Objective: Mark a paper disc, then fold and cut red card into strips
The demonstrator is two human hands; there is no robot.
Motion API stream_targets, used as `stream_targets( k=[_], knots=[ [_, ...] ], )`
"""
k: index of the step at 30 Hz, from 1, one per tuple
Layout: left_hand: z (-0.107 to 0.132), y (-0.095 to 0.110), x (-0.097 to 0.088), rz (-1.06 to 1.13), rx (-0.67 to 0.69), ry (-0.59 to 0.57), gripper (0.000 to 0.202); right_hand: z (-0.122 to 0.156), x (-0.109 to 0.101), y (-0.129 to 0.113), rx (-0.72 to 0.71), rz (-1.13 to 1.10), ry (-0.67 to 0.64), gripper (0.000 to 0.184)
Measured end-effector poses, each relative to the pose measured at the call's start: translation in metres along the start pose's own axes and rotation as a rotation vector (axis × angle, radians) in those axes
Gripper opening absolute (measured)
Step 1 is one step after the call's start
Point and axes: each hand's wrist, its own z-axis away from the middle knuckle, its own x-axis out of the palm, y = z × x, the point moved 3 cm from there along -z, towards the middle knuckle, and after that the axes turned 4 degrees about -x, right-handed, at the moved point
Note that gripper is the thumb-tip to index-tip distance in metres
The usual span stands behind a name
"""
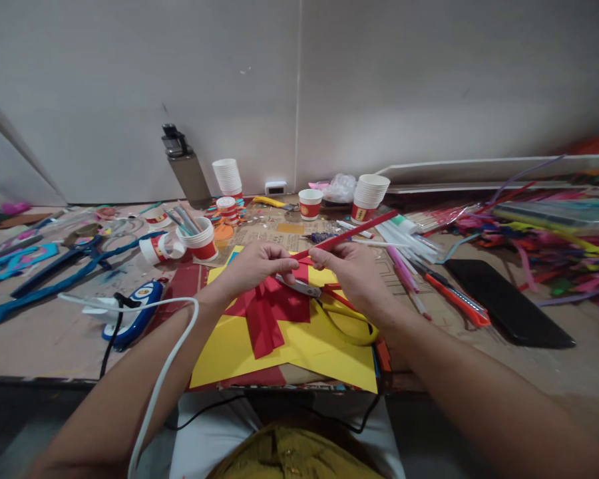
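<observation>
My left hand [259, 263] and my right hand [347, 266] are both closed on a long thin red paper strip [359, 232], which slants up to the right between them. Below the hands lie red paper pieces [269, 313] on yellow paper sheets [324, 349]. Scissors with yellow handles [352, 319] rest on the yellow sheets under my right wrist, their blades pointing left.
A blue glue gun [134, 313] with a white cord lies at the left. Paper cups [199, 239], cup stacks [369, 196], a water bottle [184, 166], straws [404, 243], an orange utility knife [456, 299], a black phone [509, 303] and coloured strips [554, 246] crowd the table.
</observation>
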Motion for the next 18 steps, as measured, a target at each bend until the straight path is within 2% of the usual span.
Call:
stream_targets(
  k=[5,7,10,15,18],
  knots=[
    [-0.002,-0.011,-0.015,-0.084,-0.039,0.070,0.029,-0.013,-0.023,0.005,-0.095,-0.081,0.130,0.023],
    [-0.003,-0.013,-0.022,-0.126,-0.044,0.090,0.029,-0.019,-0.032,0.007,-0.101,-0.139,0.186,0.020],
    [-0.004,-0.015,-0.030,-0.134,-0.048,0.109,0.028,-0.024,-0.040,0.005,-0.093,-0.208,0.204,0.017],
    [-0.005,-0.018,-0.044,-0.028,-0.042,0.201,0.027,-0.026,-0.043,-0.002,-0.093,-0.265,0.201,0.017],
    [-0.006,-0.022,-0.052,0.163,0.021,0.295,0.027,-0.027,-0.044,-0.001,-0.088,-0.277,0.182,0.016]
  ],
)
